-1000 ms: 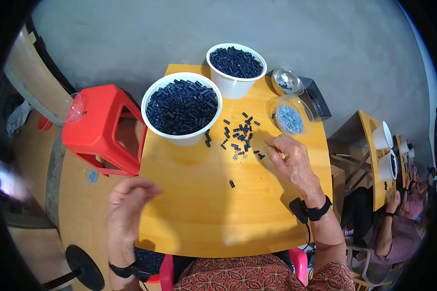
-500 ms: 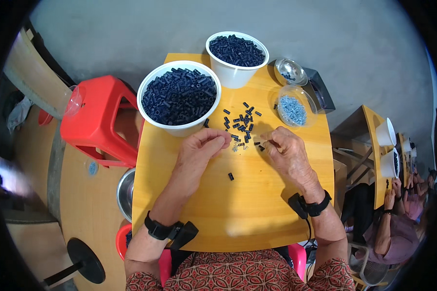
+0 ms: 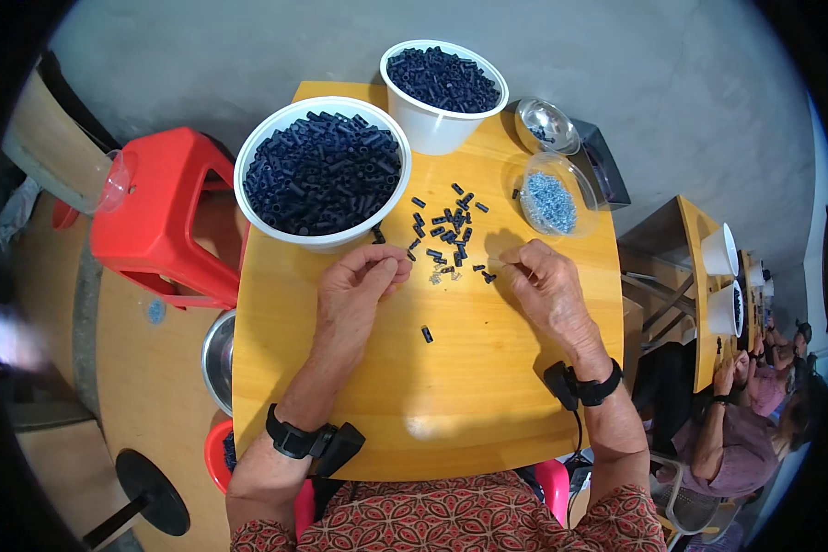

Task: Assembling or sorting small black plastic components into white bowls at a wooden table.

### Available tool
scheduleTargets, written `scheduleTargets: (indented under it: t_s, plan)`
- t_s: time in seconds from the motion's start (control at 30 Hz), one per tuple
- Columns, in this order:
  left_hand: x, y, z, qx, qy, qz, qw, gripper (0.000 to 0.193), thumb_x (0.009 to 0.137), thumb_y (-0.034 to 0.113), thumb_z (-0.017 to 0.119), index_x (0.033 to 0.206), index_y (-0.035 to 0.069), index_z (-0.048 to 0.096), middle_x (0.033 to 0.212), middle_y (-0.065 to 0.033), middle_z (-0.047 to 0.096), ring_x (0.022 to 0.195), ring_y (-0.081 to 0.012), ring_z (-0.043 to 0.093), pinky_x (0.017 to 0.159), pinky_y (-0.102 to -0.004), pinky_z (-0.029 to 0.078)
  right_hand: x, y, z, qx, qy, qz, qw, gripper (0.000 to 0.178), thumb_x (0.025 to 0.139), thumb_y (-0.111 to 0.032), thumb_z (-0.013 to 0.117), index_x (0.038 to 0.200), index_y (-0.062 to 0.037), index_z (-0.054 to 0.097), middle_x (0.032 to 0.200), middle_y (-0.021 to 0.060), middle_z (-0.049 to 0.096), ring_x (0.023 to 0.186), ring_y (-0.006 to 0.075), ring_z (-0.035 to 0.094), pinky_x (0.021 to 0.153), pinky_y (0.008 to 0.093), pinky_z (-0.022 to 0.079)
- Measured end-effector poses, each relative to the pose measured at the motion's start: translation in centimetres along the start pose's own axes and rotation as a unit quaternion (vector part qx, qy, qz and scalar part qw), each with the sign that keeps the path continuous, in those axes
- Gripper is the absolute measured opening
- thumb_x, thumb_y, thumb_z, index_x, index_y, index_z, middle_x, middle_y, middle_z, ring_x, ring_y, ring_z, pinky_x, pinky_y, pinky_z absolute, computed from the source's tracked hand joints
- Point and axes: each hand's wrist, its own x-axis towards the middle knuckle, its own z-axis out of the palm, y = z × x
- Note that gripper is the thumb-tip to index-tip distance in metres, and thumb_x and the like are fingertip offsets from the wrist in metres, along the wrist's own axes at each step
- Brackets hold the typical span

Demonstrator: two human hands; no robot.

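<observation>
My left hand (image 3: 361, 287) is closed over the table beside the large white bucket, thumb and fingers pressed together. Whatever lies between its fingertips is hidden. My right hand (image 3: 550, 287) is also closed in a pinch, right of the scattered parts, and what it grips is too small to make out. Between the two hands lies a loose heap of short black tubes (image 3: 454, 224), with several small shiny metal pieces (image 3: 438, 277) at its near edge. One single black tube (image 3: 427, 334) lies nearer to me.
Two white buckets (image 3: 241, 189) full of black tubes stand at the back left. A clear tub (image 3: 552, 204) of small metal pieces and a metal bowl (image 3: 547, 126) sit back right. A red stool (image 3: 161, 198) is left of the table (image 3: 488, 396). Another person (image 3: 731, 442) works at right.
My hands have drawn slightly apart, the left one moving left and the right one moving right. The whole view has shifted a little. The tube heap looks about the same.
</observation>
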Motion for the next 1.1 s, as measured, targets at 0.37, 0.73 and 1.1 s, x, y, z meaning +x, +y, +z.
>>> scheduleTargets:
  t_s: [0.37,0.73,1.1]
  plan:
    - [0.3,-0.4,-0.4,0.002,0.013,0.045,0.999,0.014,0.092,0.008,0.057,0.101,0.003,0.066,0.090,-0.0026,0.068,0.082,-0.0081,0.062,0.072,-0.0206,0.047,3.6,-2.2,1.4,0.013,0.018,-0.078,0.997,0.011,0.079,-0.004,0.064,0.088,0.0023,0.063,0.075,0.0135,0.056,0.065,0.0274,0.056,0.059,0.0343,0.044]
    - [0.4,-0.7,-0.2,-0.010,0.011,0.045,0.999,0.015,0.092,0.008,0.058,0.102,0.002,0.066,0.091,-0.0038,0.068,0.082,-0.0091,0.062,0.073,-0.0205,0.047,5.6,-1.8,4.7,-0.094,0.011,-0.138,0.986,0.009,0.074,-0.009,0.067,0.079,-0.0030,0.062,0.078,0.0105,0.057,0.078,0.0307,0.059,0.068,0.0410,0.049]
    - [-0.1,-0.9,0.0,-0.018,-0.007,0.074,0.997,0.014,0.091,0.007,0.058,0.101,0.002,0.066,0.090,-0.0045,0.067,0.082,-0.0101,0.062,0.076,-0.0220,0.049,4.2,-4.8,2.9,0.050,0.022,-0.125,0.991,0.007,0.072,-0.001,0.064,0.075,-0.0027,0.058,0.073,0.0114,0.053,0.073,0.0313,0.056,0.066,0.0391,0.046]
